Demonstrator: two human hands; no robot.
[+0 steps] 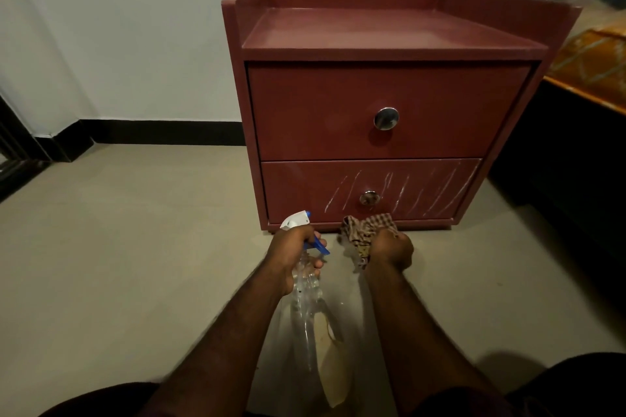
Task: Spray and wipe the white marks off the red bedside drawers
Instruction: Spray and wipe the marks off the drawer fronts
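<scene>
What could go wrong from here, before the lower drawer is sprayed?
1. The spray bottle in the left hand is held low, so mist may wet the floor instead of the white marks.
2. The cloth is bunched in the right hand; it might smear the marks or snag the lower knob.

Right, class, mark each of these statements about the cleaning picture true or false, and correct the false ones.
1. The white marks are on the lower drawer. True.
2. The right hand is empty. False: it grips a checked cloth.
3. The left hand holds a spray bottle. True.
4. The upper drawer has a long bar handle. False: it has a round metal knob.
</scene>
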